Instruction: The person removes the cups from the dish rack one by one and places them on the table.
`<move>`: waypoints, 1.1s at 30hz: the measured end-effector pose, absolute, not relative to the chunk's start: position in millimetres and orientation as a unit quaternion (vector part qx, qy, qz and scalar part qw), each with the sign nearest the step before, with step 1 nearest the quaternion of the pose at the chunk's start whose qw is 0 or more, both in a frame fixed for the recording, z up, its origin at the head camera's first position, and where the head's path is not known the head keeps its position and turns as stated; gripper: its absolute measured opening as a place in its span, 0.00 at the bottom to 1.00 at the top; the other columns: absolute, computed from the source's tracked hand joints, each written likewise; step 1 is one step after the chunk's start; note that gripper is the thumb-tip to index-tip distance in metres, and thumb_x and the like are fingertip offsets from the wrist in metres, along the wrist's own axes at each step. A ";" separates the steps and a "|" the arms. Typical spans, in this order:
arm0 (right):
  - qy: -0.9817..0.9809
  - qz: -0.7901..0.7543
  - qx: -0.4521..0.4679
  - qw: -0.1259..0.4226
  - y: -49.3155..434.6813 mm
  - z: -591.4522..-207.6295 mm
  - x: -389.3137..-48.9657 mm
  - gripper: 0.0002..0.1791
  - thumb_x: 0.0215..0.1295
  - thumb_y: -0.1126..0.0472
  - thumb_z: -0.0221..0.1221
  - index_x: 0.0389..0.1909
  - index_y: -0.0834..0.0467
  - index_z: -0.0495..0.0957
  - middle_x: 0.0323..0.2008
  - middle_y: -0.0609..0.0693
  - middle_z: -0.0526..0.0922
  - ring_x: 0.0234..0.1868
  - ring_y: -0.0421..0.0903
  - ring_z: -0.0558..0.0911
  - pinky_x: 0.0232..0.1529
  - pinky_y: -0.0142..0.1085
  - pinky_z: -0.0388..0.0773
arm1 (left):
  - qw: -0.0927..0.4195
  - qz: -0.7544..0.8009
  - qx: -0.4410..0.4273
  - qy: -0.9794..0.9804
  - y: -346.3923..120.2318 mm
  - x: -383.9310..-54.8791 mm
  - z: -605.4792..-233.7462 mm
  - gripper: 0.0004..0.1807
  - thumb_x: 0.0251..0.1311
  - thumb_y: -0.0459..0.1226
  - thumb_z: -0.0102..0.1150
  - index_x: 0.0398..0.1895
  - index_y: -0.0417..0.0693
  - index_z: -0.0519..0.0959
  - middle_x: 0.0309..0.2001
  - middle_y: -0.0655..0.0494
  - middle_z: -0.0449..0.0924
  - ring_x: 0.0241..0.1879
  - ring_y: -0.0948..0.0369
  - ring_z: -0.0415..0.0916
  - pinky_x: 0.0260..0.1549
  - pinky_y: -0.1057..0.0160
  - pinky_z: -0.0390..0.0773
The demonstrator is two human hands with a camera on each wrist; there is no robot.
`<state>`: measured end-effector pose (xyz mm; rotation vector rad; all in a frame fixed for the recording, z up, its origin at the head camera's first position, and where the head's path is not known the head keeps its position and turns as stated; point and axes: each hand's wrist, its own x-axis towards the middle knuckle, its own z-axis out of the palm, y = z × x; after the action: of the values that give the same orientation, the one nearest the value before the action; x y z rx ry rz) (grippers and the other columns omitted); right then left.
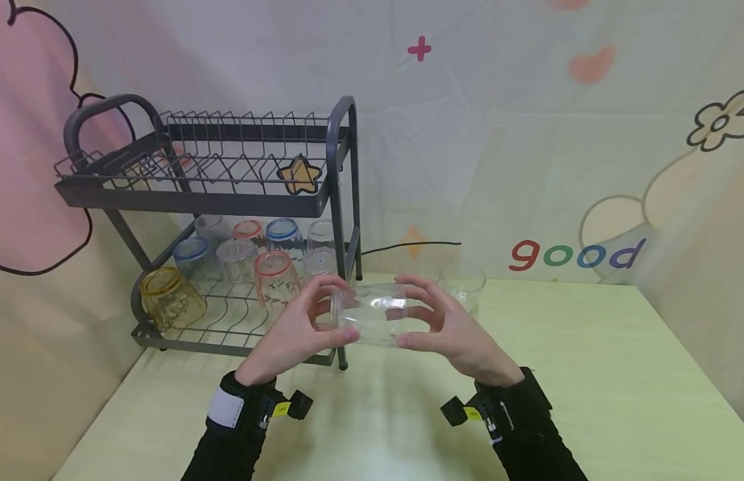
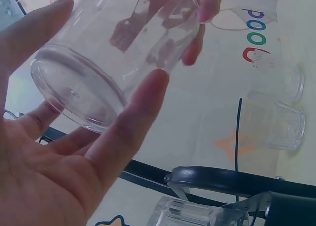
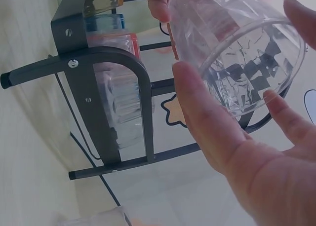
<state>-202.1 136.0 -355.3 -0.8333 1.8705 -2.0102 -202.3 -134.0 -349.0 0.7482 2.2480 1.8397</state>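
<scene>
A clear drinking glass (image 1: 372, 314) is held on its side in the air, above the table and just right of the rack. My left hand (image 1: 308, 317) grips it at the base end, with thumb and fingers around the thick bottom (image 2: 79, 88). At the other end my right hand (image 1: 446, 327) holds it near the rim, thumb on the near side and fingers over the far side. The open mouth (image 3: 254, 68) faces the right palm in the right wrist view. Through the clear wall the fingers partly show.
A dark two-tier dish rack (image 1: 191, 197) stands at the left. Its lower shelf carries several upside-down glasses, among them a yellow glass (image 1: 172, 298) and a red-rimmed glass (image 1: 277, 277). Two clear glasses (image 1: 464, 284) stand behind my right hand, partly hidden. A printed cloth (image 1: 432, 167) hangs behind the table (image 1: 588, 374).
</scene>
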 end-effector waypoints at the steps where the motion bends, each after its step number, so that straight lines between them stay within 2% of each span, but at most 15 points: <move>1: 0.646 -0.695 -0.287 0.135 136.4 -355.0 -201.7 0.43 0.58 0.68 0.68 0.72 0.52 0.57 0.67 0.57 0.63 0.63 0.62 0.69 0.50 0.51 0.79 | 0.072 0.614 0.251 0.745 -133.6 -202.6 -349.7 0.36 0.56 0.39 0.71 0.65 0.57 0.63 0.62 0.51 0.66 0.60 0.48 0.72 0.44 0.50 0.81; 8: 0.646 -0.698 -0.283 0.124 138.8 -352.0 -200.0 0.42 0.57 0.70 0.68 0.70 0.53 0.59 0.66 0.58 0.64 0.61 0.61 0.71 0.48 0.50 0.80 | 0.087 0.623 0.265 0.731 -132.0 -204.7 -351.0 0.38 0.55 0.39 0.71 0.67 0.53 0.62 0.64 0.49 0.65 0.59 0.46 0.73 0.44 0.49 0.81; 13: 0.645 -0.696 -0.291 0.119 142.0 -351.6 -199.4 0.41 0.57 0.70 0.67 0.70 0.54 0.59 0.66 0.59 0.64 0.62 0.62 0.69 0.49 0.50 0.80 | 0.094 0.626 0.275 0.723 -130.9 -205.4 -349.7 0.38 0.54 0.39 0.73 0.67 0.56 0.63 0.63 0.48 0.68 0.57 0.47 0.75 0.44 0.49 0.81; 17: 0.647 -0.694 -0.296 0.112 145.6 -351.2 -198.7 0.41 0.57 0.71 0.66 0.70 0.54 0.59 0.66 0.59 0.64 0.62 0.60 0.70 0.49 0.49 0.80 | 0.095 0.628 0.283 0.719 -129.3 -204.9 -350.1 0.38 0.55 0.38 0.72 0.67 0.58 0.64 0.65 0.48 0.65 0.56 0.47 0.76 0.45 0.50 0.81; 24: 0.662 -0.680 -0.297 0.104 149.4 -346.5 -196.0 0.43 0.56 0.72 0.68 0.70 0.55 0.59 0.66 0.56 0.64 0.63 0.60 0.69 0.50 0.50 0.79 | 0.043 0.588 0.310 0.746 -132.3 -206.8 -353.2 0.44 0.54 0.42 0.73 0.73 0.56 0.61 0.72 0.54 0.60 0.68 0.52 0.62 0.59 0.48 0.71; 33: 0.726 -0.622 -0.282 0.085 168.2 -342.6 -193.2 0.43 0.55 0.66 0.70 0.70 0.48 0.62 0.67 0.50 0.63 0.61 0.56 0.71 0.51 0.46 0.79 | 0.049 0.578 0.283 0.764 -141.0 -205.7 -354.6 0.46 0.54 0.42 0.72 0.74 0.55 0.59 0.73 0.49 0.58 0.63 0.42 0.67 0.55 0.42 0.73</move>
<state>-193.2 168.2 -342.6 -0.8423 2.1646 -1.8541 -205.7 -141.0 -354.6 0.8617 2.3277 1.7629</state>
